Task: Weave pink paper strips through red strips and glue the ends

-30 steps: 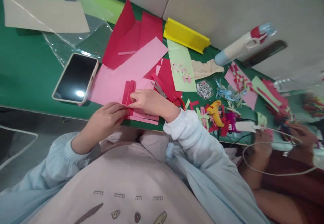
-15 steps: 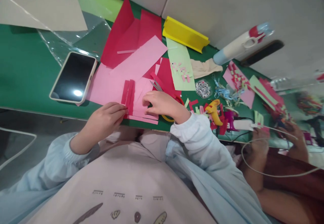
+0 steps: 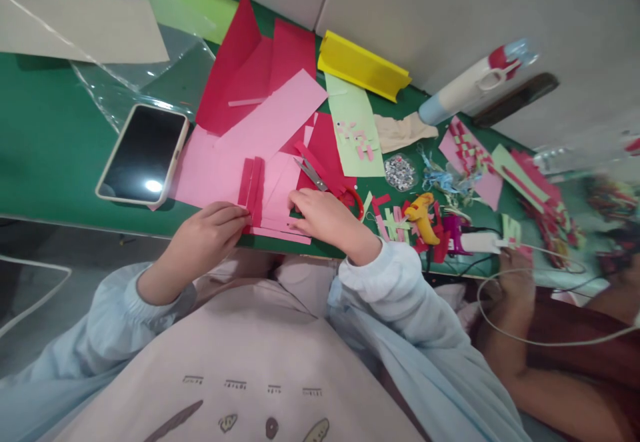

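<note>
My left hand (image 3: 207,232) is closed, its fingertips pressed together at the lower end of the red paper strips (image 3: 256,189). Those strips stand side by side on a pink paper sheet (image 3: 203,172). To the right, my right hand (image 3: 333,219) hovers low with curled fingers and a gap between thumb and forefinger. Its thumb is close to a narrow pink paper strip (image 3: 283,234) along the table's front edge; whether they touch I cannot tell. Scissors (image 3: 313,174) with red-orange handles lie just beyond my right hand, partly covered by it.
A phone (image 3: 145,155) lies at left. Right of my hands are a yellow glue gun (image 3: 424,217), paper scraps (image 3: 395,222), a tub of googly eyes (image 3: 400,171) and a white power strip (image 3: 479,242) with a cable. Another person's hand (image 3: 516,272) is at far right.
My right hand has shifted slightly right and down, uncovering more of the scissors. My left hand stays at the red strips. At far right, the other person's farther hand has moved away rightward.
</note>
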`<state>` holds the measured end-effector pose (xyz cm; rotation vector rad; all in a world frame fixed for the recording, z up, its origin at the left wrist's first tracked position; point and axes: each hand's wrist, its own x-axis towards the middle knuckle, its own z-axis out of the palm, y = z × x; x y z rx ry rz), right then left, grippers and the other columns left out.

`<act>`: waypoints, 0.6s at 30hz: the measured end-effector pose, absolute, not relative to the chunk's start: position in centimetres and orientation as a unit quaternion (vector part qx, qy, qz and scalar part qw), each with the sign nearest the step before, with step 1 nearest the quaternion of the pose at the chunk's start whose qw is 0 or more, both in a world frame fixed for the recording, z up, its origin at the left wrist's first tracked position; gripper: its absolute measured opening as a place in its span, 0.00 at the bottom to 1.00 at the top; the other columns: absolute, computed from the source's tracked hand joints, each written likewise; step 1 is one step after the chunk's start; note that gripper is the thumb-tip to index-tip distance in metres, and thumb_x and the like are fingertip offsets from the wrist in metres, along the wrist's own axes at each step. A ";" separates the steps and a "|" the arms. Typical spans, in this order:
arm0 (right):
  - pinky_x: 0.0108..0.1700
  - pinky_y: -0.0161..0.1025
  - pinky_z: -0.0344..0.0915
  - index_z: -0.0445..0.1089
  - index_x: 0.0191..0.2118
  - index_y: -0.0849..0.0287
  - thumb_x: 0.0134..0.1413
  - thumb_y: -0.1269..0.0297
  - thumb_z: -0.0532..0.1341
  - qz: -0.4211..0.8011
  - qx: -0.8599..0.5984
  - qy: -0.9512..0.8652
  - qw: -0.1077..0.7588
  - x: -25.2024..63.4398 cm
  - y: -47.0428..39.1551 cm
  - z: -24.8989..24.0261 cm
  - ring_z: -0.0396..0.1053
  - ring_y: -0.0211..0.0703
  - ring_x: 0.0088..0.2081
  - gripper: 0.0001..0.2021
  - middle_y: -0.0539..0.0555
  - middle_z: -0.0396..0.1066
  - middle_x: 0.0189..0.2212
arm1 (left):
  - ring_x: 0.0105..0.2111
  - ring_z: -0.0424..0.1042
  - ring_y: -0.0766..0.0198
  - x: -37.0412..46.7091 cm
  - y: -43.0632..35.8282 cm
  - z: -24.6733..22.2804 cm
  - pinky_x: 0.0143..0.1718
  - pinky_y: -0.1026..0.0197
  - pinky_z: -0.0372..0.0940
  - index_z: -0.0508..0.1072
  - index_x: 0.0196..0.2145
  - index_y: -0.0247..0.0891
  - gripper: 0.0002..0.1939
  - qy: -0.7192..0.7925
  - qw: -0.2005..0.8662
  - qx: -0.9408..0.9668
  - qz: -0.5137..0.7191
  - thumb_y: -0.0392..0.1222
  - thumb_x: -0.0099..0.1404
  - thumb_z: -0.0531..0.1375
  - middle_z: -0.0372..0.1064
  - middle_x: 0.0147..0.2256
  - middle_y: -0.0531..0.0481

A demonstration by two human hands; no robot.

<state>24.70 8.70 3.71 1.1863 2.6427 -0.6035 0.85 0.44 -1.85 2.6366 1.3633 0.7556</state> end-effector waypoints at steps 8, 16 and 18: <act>0.38 0.38 0.56 0.66 0.47 0.63 0.59 0.74 0.62 -0.202 0.448 0.867 0.079 24.5 6.9 3.5 0.70 0.46 0.41 0.11 0.59 0.71 0.44 | 0.44 0.75 0.54 0.8 0.5 -1.9 0.48 0.51 0.73 0.80 0.45 0.37 0.14 0.455 0.061 0.855 0.242 0.35 0.70 0.54 0.78 0.42 0.43; 0.38 0.37 0.57 0.66 0.46 0.62 0.58 0.76 0.58 -0.248 0.431 0.866 0.059 24.4 7.1 3.4 0.70 0.44 0.40 0.11 0.57 0.73 0.42 | 0.44 0.75 0.54 0.8 0.5 -2.0 0.48 0.51 0.73 0.79 0.45 0.36 0.14 0.457 0.063 0.852 0.247 0.35 0.69 0.54 0.78 0.43 0.42; 0.37 0.37 0.57 0.66 0.45 0.62 0.57 0.77 0.56 -0.262 0.421 0.867 0.046 24.4 7.1 3.4 0.70 0.42 0.38 0.11 0.56 0.74 0.39 | 0.44 0.75 0.54 0.8 0.5 -2.0 0.47 0.51 0.73 0.79 0.45 0.35 0.14 0.455 0.061 0.853 0.246 0.34 0.69 0.54 0.78 0.43 0.42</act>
